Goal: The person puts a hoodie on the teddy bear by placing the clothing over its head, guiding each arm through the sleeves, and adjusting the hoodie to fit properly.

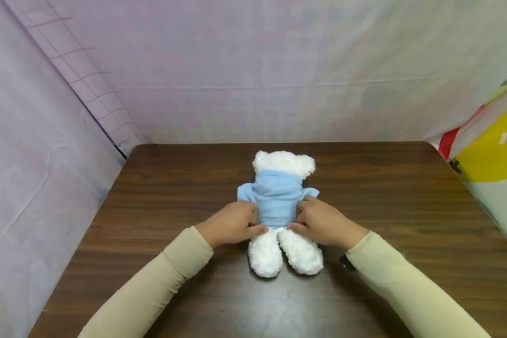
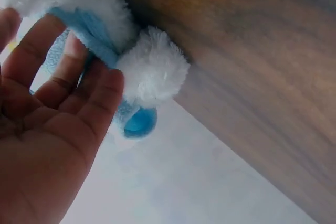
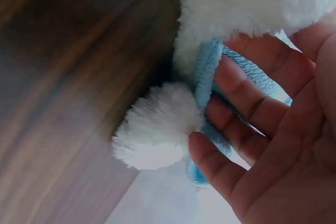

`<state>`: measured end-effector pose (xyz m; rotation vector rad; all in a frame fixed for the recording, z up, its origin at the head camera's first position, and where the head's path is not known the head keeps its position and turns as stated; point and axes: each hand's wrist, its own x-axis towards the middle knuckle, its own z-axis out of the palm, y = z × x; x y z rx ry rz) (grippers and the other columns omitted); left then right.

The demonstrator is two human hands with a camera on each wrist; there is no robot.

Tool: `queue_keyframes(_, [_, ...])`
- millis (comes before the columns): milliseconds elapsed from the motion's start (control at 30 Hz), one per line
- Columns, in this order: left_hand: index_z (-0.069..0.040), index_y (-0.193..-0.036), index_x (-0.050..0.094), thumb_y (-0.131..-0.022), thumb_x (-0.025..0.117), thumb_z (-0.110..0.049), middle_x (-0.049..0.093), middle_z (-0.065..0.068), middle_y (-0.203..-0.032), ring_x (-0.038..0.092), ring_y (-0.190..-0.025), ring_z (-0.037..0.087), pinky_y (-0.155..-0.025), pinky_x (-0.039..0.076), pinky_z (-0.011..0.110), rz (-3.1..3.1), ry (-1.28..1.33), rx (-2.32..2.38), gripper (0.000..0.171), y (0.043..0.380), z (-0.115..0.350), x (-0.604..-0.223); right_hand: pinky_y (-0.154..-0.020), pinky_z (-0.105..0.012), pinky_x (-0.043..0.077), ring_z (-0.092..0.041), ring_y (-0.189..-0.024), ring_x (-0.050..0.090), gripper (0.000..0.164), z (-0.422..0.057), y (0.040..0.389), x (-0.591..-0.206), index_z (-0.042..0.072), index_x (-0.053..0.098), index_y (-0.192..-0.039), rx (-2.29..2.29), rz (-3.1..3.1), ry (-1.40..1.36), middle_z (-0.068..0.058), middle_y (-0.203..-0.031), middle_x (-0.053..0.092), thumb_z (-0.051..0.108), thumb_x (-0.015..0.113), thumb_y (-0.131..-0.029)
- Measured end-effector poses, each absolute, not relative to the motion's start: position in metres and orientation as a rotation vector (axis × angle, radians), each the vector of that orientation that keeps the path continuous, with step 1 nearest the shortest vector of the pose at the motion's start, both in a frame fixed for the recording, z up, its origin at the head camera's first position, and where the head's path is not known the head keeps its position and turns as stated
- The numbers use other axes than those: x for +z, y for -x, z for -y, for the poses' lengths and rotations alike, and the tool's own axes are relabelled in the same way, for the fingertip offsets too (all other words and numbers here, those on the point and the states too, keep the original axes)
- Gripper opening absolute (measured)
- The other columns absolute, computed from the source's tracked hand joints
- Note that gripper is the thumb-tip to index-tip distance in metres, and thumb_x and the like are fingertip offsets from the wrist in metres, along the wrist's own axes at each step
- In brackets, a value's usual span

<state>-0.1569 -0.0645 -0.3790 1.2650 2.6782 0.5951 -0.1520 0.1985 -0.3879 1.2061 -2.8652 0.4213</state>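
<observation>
Head view: left hand (image 1: pixel 235 221) and right hand (image 1: pixel 327 222) grip opposite sides of the blue shirt (image 1: pixel 277 199) on the plush toy (image 1: pixel 283 162) lying on the table (image 1: pixel 173 188), seemingly straightening it, which next calls for an even tug.

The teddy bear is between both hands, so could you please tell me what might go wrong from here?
The blue shirt might bunch up or twist if the left grip and right grip pull unevenly at its sides. A white paw beside the fabric could snag. Lying flat on the wood-grain table, the teddy bear might slide.
</observation>
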Motion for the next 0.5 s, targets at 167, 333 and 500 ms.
queue_keyframes(167, [-0.008,-0.072,0.077,-0.096,0.068,-0.028,0.048,-0.002,-0.082,0.042,-0.075,0.014,-0.070,0.039,0.028,-2.729,-1.302,0.574,0.033,0.153,0.067,-0.380,-0.067,-0.031,0.043,-0.009,-0.074,0.047,0.023,-0.207,0.151,-0.388,0.016,0.072,-0.074,0.498,2.834,-1.247,0.009,-0.079,0.052,0.025,0.069,-0.095])
queue_keyframes(333, [-0.012,-0.058,0.066,-0.095,0.069,-0.024,0.050,-0.001,-0.080,0.047,-0.070,0.011,-0.063,0.044,0.027,-3.018,-1.176,0.651,0.040,0.152,0.064,-0.380,-0.059,-0.029,0.044,-0.006,-0.062,0.046,0.024,-0.220,0.151,-0.374,0.020,0.065,-0.074,0.792,2.789,-0.974,0.010,-0.072,0.051,0.018,0.064,-0.098])
queue_keyframes(500, [-0.010,-0.074,0.074,-0.089,0.077,-0.022,0.054,0.002,-0.087,0.052,-0.075,0.016,-0.068,0.048,0.031,-3.233,-1.071,0.802,0.019,0.152,0.057,-0.376,-0.054,-0.033,0.041,-0.015,-0.057,0.046,0.031,-0.233,0.157,-0.370,0.011,0.060,-0.083,0.965,2.873,-0.561,-0.002,-0.070,0.054,0.035,0.057,-0.102])
